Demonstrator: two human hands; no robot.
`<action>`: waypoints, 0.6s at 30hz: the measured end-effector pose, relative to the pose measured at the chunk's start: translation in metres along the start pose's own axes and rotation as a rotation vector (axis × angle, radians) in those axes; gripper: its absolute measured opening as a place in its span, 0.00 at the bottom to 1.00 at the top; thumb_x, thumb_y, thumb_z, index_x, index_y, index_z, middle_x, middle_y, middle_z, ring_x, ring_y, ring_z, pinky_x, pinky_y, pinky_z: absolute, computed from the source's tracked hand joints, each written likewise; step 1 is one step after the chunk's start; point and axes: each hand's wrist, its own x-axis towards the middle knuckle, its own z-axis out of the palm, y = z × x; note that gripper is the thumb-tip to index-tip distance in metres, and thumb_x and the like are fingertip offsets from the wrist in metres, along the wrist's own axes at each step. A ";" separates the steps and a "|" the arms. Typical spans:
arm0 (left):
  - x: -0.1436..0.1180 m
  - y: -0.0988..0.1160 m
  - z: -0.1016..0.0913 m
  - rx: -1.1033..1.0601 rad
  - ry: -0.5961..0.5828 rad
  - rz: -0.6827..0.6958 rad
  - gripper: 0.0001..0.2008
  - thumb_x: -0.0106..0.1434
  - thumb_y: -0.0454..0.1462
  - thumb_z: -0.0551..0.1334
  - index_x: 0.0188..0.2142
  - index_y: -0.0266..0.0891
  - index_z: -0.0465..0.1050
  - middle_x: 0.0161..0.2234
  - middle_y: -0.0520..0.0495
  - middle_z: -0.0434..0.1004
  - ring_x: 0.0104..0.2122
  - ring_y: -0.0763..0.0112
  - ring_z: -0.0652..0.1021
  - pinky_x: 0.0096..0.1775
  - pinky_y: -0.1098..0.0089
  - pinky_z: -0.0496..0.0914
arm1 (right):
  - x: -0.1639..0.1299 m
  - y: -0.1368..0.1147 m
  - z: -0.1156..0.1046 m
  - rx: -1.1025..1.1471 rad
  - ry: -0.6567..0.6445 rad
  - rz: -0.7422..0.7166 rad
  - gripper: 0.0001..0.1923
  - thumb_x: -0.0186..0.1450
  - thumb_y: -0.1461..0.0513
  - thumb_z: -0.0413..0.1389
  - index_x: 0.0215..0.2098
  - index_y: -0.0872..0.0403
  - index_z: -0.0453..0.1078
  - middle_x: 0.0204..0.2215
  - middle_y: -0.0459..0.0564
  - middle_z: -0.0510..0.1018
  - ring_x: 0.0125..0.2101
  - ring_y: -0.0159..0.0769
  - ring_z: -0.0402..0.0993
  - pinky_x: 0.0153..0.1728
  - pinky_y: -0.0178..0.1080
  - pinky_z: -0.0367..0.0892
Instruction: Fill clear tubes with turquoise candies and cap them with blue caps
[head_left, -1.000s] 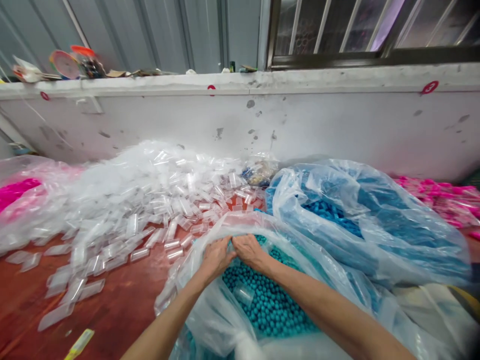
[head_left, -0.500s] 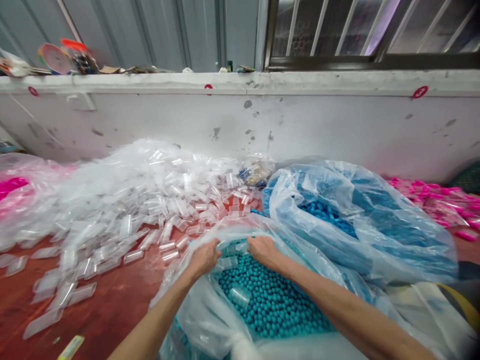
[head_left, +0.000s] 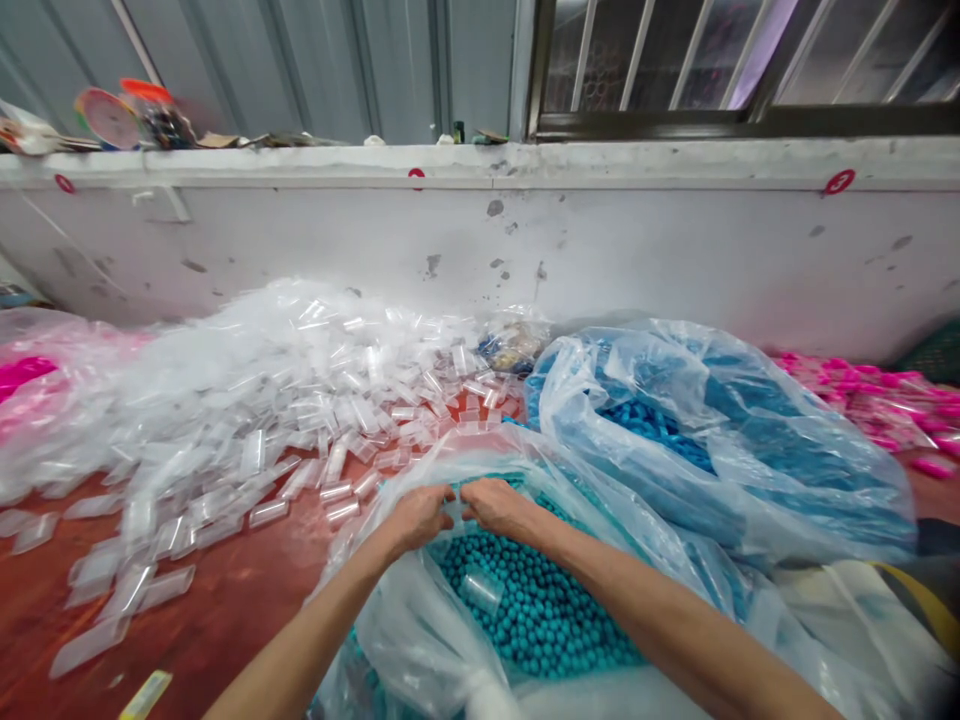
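Note:
Just above an open clear plastic bag [head_left: 405, 630], my left hand [head_left: 421, 515] and my right hand [head_left: 496, 506] are almost touching, fingertip to fingertip. Both have their fingers pinched together. Something clear seems to sit between the fingertips, but I cannot make out what it is. Small round teal beads [head_left: 540, 610] fill the bag beneath them. On top of the beads lies a short clear plastic tube [head_left: 481, 590], nearer to me than the hands.
A big heap of clear plastic sleeves [head_left: 247, 400] spreads over the red tabletop [head_left: 247, 620] on the left. Behind the beads to the right sits a bag of blue pieces [head_left: 787, 440]. Pink pieces [head_left: 862, 395] lie further right. A white wall [head_left: 637, 250] bounds the back.
My two hands have come together, the right moving left and the left slightly right. Clear pieces that showed between them are now mostly covered. The bags and heap stay put.

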 end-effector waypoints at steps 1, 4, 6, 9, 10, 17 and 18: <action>-0.001 -0.001 0.001 0.024 -0.003 -0.010 0.14 0.52 0.35 0.57 0.39 0.42 0.72 0.35 0.47 0.77 0.38 0.62 0.75 0.41 0.67 0.65 | -0.002 0.001 -0.002 -0.018 -0.002 0.019 0.06 0.52 0.69 0.55 0.20 0.52 0.68 0.25 0.45 0.76 0.33 0.37 0.71 0.38 0.36 0.60; -0.004 -0.007 0.002 0.082 0.041 -0.049 0.13 0.55 0.34 0.55 0.38 0.44 0.73 0.38 0.47 0.76 0.42 0.61 0.73 0.45 0.66 0.63 | -0.009 0.010 -0.012 -0.103 -0.002 0.081 0.05 0.54 0.68 0.54 0.23 0.52 0.68 0.29 0.48 0.77 0.36 0.38 0.71 0.38 0.36 0.60; -0.006 -0.010 0.001 0.132 0.085 -0.092 0.15 0.56 0.33 0.54 0.43 0.44 0.71 0.40 0.46 0.75 0.44 0.61 0.72 0.46 0.65 0.62 | -0.013 0.015 -0.019 -0.145 -0.012 0.113 0.04 0.52 0.67 0.56 0.22 0.53 0.67 0.28 0.50 0.77 0.36 0.41 0.72 0.38 0.37 0.60; -0.005 -0.004 0.001 0.167 0.125 -0.050 0.24 0.54 0.33 0.58 0.52 0.43 0.63 0.47 0.44 0.70 0.47 0.62 0.70 0.48 0.66 0.61 | -0.014 0.016 -0.022 -0.178 -0.035 0.137 0.03 0.51 0.67 0.57 0.21 0.54 0.67 0.26 0.51 0.77 0.34 0.42 0.72 0.36 0.38 0.61; -0.004 0.001 0.002 0.181 0.133 0.005 0.28 0.53 0.34 0.60 0.54 0.44 0.59 0.49 0.44 0.67 0.48 0.62 0.68 0.48 0.67 0.61 | -0.013 0.014 -0.022 -0.185 -0.041 0.139 0.03 0.51 0.66 0.56 0.22 0.54 0.67 0.25 0.51 0.77 0.34 0.42 0.72 0.36 0.38 0.61; -0.011 0.022 0.019 0.425 0.202 0.139 0.16 0.60 0.29 0.50 0.47 0.40 0.64 0.42 0.43 0.69 0.46 0.60 0.68 0.50 0.60 0.57 | 0.000 -0.004 -0.021 -0.224 -0.151 0.036 0.04 0.54 0.63 0.55 0.21 0.52 0.69 0.16 0.43 0.73 0.25 0.36 0.70 0.29 0.34 0.61; -0.012 0.021 0.020 0.446 0.221 0.135 0.16 0.61 0.29 0.47 0.46 0.40 0.64 0.42 0.43 0.70 0.45 0.61 0.68 0.49 0.61 0.57 | 0.000 -0.005 -0.023 -0.243 -0.143 0.026 0.04 0.54 0.63 0.55 0.22 0.52 0.69 0.18 0.44 0.73 0.26 0.37 0.70 0.30 0.35 0.60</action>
